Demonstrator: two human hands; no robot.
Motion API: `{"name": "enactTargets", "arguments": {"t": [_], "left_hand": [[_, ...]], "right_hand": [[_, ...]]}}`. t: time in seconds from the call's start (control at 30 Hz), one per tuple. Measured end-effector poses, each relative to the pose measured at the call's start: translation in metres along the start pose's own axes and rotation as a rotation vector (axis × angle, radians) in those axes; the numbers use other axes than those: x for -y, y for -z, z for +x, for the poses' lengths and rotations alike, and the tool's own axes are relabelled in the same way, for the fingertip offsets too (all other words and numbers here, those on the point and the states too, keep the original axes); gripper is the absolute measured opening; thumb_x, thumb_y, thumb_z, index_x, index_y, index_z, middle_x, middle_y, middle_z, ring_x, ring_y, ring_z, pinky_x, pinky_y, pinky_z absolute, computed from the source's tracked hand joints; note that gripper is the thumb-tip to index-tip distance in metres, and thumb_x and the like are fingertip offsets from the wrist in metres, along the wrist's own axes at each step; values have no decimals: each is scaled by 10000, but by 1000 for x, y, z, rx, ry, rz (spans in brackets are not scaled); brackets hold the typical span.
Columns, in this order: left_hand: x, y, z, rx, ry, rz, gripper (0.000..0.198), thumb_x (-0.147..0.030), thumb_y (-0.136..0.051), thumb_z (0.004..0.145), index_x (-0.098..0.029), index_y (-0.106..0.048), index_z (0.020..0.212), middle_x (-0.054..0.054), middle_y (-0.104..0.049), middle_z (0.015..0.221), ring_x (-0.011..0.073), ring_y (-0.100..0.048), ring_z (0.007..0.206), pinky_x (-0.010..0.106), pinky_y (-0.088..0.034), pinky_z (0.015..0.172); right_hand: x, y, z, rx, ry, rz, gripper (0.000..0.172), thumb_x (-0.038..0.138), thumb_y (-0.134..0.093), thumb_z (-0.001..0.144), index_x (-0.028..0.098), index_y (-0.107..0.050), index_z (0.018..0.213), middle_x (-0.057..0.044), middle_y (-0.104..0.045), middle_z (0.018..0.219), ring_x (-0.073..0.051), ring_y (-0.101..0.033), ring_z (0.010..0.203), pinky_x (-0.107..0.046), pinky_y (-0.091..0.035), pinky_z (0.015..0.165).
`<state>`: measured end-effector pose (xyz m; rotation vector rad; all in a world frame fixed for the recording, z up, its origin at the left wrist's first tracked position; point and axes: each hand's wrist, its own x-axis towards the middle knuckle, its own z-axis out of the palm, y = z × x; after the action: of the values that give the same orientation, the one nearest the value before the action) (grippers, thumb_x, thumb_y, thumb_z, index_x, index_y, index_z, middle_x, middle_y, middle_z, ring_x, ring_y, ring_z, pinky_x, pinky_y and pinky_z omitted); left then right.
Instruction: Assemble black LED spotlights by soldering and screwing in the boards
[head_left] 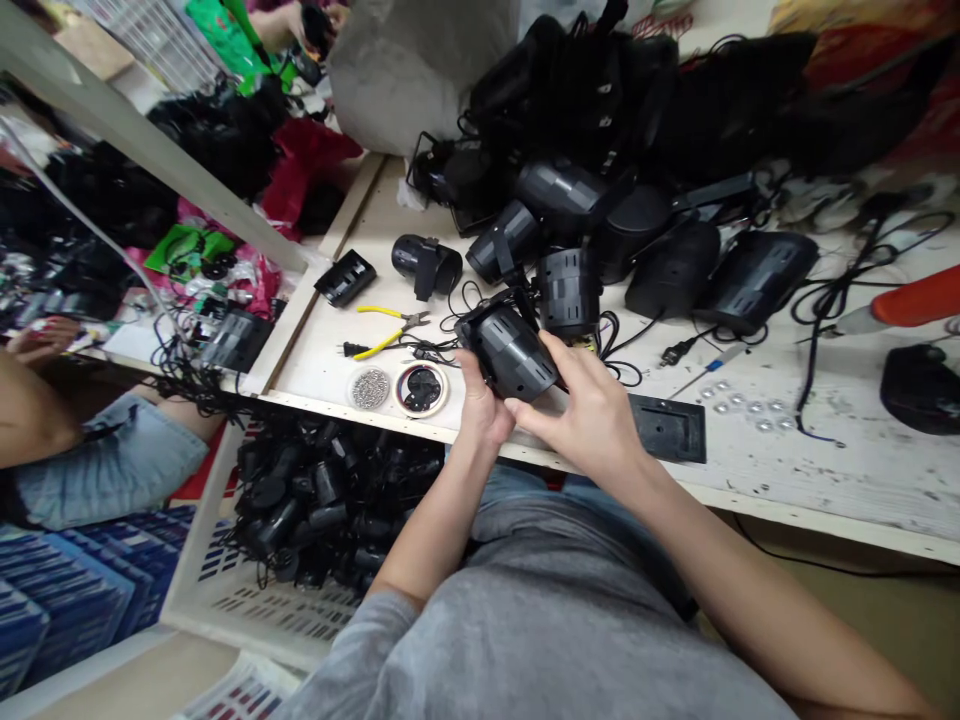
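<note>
Both my left hand [478,400] and my right hand [581,420] grip a black finned lamp housing [508,352] just above the workbench [750,440]. Its far end is partly hidden by a wire and my fingers. To the left of my hands lie yellow-handled pliers [391,331], a dish of small screws [369,388] and a round container with black contents [420,389]. Close to my right hand is a black rectangular plate [667,428]. More black lamp housings [566,292] stand just beyond my hands.
A heap of black housings and cables [637,120] fills the bench's far side. A white crate of black parts [322,500] sits below the near edge. To the left, a seated person's denim-clad leg [112,460] shows, and another person's hand [315,25] is at the top.
</note>
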<state>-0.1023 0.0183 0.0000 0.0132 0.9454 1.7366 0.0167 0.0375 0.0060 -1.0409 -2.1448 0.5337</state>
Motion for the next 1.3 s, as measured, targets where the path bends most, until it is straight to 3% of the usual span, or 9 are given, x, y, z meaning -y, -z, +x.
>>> {"name": "enactTargets", "arguments": {"t": [0.1,0.2,0.27,0.43,0.5,0.87,1.07,1.23,1.3], "left_hand": [[-4,1,-5,-61,-99,90,624,-520,-890,630,-178,-698,1115,98,-751,1113,300,-649,1221,393,-505,1066],[-12,2,-9,-92,-112,142,522,-313,-924,585,-166,-713,1039,64,-766,992,260,-726,1024,389,-543,1005],[-18,2,-8,-115,-77,129,397,-277,-889,616,-143,-724,951,48,-766,892,215,-740,880,367,-561,967],[-27,1,-7,-200,-8,65,170,-246,-776,732,-137,-726,851,15,-754,784,144,-714,721,294,-570,894],[-27,0,-8,-196,-18,61,163,-250,-758,751,-141,-728,869,11,-755,799,136,-712,722,273,-564,869],[-23,-17,-22,-208,-121,79,163,-193,-789,637,-151,-703,770,-28,-726,717,98,-672,640,204,-546,726],[-22,-9,-15,-172,-100,101,175,-200,-775,613,-153,-690,758,-21,-717,719,108,-668,644,224,-548,736],[-22,5,-19,-67,-161,177,300,-286,-803,539,-180,-709,803,29,-747,813,237,-732,905,342,-577,898],[-22,6,-23,0,-205,182,436,-311,-836,470,-199,-730,878,43,-758,859,309,-708,1072,390,-564,962]], "right_hand": [[2,-5,-1,-28,46,5,689,430,-722,833,140,-520,1425,-171,-653,1169,-307,-675,1075,-470,-603,907],[3,-3,-2,11,119,13,686,438,-712,863,125,-492,1433,-182,-640,1181,-307,-667,1085,-471,-594,919],[3,2,-3,43,142,33,646,403,-716,872,117,-493,1407,-178,-651,1190,-301,-666,1081,-455,-589,917],[3,16,-7,-48,189,8,120,251,-618,935,166,-611,1019,-96,-684,929,-235,-677,881,-358,-569,783],[5,15,-10,-86,201,-25,55,228,-582,949,181,-611,940,-78,-687,864,-221,-670,823,-343,-549,742],[-3,12,-11,-161,371,-237,197,141,-526,951,198,-610,782,-41,-638,713,-181,-602,695,-303,-487,680],[-3,5,-14,-212,359,-226,274,135,-526,939,213,-561,680,-21,-567,607,-175,-542,607,-305,-461,606],[3,12,-14,-114,56,134,150,318,-655,910,173,-629,881,-42,-693,809,-148,-665,707,-274,-546,659],[6,15,-10,-3,-124,303,493,502,-759,798,151,-631,1121,-96,-734,1003,-199,-719,825,-324,-590,712]]}}
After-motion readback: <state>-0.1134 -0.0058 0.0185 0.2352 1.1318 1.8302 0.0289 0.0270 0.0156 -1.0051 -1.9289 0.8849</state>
